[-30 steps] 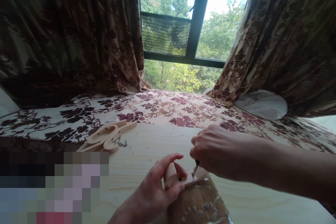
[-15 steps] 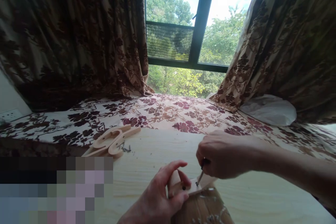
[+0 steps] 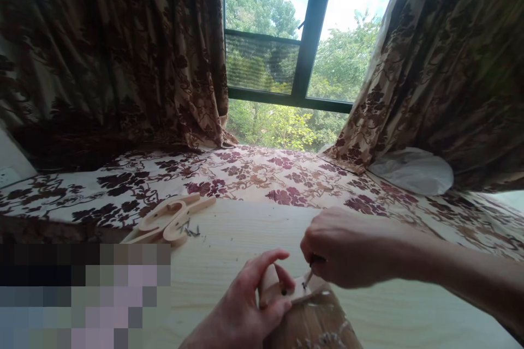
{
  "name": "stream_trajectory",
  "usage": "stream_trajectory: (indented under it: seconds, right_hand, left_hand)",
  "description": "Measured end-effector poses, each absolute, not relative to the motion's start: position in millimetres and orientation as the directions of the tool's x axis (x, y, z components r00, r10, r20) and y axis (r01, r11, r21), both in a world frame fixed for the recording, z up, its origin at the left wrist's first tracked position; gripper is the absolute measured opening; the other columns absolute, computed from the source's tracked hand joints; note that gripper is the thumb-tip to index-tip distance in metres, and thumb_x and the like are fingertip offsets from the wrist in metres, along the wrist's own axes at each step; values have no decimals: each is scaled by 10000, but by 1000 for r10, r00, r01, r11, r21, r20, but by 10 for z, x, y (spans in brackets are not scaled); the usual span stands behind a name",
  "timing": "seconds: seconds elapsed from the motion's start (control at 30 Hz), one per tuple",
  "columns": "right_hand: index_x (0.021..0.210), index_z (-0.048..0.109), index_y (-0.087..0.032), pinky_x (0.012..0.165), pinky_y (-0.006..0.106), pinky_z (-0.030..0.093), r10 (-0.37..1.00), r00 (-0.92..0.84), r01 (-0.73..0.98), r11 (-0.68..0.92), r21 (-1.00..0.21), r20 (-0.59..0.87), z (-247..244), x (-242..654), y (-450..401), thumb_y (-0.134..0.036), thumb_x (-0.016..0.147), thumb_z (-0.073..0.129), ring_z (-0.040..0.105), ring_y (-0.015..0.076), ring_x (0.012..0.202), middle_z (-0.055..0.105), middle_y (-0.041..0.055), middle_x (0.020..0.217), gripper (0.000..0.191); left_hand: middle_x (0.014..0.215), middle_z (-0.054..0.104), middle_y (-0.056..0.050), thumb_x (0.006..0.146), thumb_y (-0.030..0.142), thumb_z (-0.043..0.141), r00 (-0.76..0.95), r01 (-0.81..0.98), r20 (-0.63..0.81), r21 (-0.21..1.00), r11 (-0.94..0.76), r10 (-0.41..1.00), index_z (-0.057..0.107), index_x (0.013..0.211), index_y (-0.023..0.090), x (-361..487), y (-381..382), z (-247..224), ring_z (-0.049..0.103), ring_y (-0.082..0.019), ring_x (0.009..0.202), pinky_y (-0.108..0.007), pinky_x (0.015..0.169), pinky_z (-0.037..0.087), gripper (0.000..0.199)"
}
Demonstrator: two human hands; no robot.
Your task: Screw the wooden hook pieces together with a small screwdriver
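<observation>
In the upper left of the frame, a dark floral curtain (image 3: pixel 184 65). In the lower left, well apart from both hands, 2 curved wooden parts (image 3: pixel 169 233) at the corner of a pale wooden board (image 3: pixel 229 229), with loose screws (image 3: pixel 191 230) just beside. Behind the board, across the middle of the frame, a floral cloth (image 3: pixel 254 174); above, at upper centre, a window (image 3: pixel 301 65) onto trees. At bottom centre, holds a small pale wooden piece (image 3: pixel 293 291) with the left hand (image 3: pixel 243 305), thumb on the near side, 1 finger arched above. To the right of a dark hole in that piece, meets a small dark screw (image 3: pixel 304 286) with the tilted shaft of a screwdriver (image 3: pixel 308 278), handle mostly hidden in the closed fingers of the right hand (image 3: pixel 347 251). Directly below, a brown block (image 3: pixel 315 322) with small bits on top; cannot tell how firmly in contact with the piece. Right of centre, a whitish plastic bag (image 3: pixel 413 170) beneath another floral curtain (image 3: pixel 429 65).
</observation>
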State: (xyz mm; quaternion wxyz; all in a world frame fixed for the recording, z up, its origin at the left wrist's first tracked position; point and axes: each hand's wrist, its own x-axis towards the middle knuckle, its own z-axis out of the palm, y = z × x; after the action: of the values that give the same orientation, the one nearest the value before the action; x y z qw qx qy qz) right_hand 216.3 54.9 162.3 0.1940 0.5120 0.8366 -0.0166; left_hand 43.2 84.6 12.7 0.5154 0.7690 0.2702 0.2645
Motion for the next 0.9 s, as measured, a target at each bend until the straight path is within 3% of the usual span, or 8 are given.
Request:
stream_trajectory:
  seconds: [0.1,0.3,0.43,0.53,0.6,0.7,0.77,0.9]
  right_hand:
    - [816,735,-204,443,224,274,865,-321,929,367,51,-385,1635,2245,629,-196,704,546,450,103,471,668,32,613,220]
    - [736,673,-152,462,275,252,838,-450,803,531,271,-308,1628,2129,416,-101,754,543,544,144,548,669,60,690,140]
    - [672,634,-152,463,283,250,761,-574,724,644,247,-302,1608,2086,341,-75,766,545,542,143,556,652,44,678,151]
    - [705,676,-140,434,270,231,762,-522,742,627,235,-383,1619,2122,438,-100,744,553,489,115,493,659,45,639,136]
    - [749,712,-143,425,258,237,793,-438,814,550,189,-423,1634,2176,554,-132,733,545,456,106,475,662,43,621,168]
    - [889,738,-149,442,221,300,785,-304,933,360,-1,-540,1649,2281,713,-208,730,548,461,96,502,674,33,665,256]
    - [942,734,-160,464,210,333,770,-262,958,279,-63,-582,1648,2332,740,-252,732,560,489,99,535,683,31,707,288]
    - [893,721,-197,485,250,310,865,-375,900,426,93,-333,1616,2303,556,-192,736,571,540,132,562,678,26,685,217]
  left_hand:
    - [1002,658,-9,753,129,570,719,161,106,936,-312,687,450,1246,256,432,853,162,588,-163,938,-277,870,443,523]
    - [967,655,19,748,130,573,707,145,157,922,-358,690,470,1218,280,438,855,149,593,-151,918,-272,880,437,504]
    - [949,647,31,761,136,566,702,116,174,929,-352,691,454,1222,298,445,847,95,600,-142,898,-262,859,447,501]
    - [968,646,28,767,148,567,707,123,155,934,-336,690,449,1225,300,444,842,98,598,-140,893,-254,842,449,497]
    - [980,650,23,766,153,570,712,146,130,934,-326,690,453,1223,294,438,841,121,591,-150,929,-265,868,438,492]
    - [992,654,19,768,158,570,716,173,102,932,-317,691,450,1231,291,429,841,160,583,-160,962,-280,889,428,496]
    - [991,657,15,765,160,572,718,175,102,931,-320,688,456,1230,287,428,841,179,586,-163,957,-282,883,433,496]
    - [985,659,2,760,166,581,716,156,119,933,-323,688,479,1218,271,430,841,187,593,-167,942,-287,881,443,481]
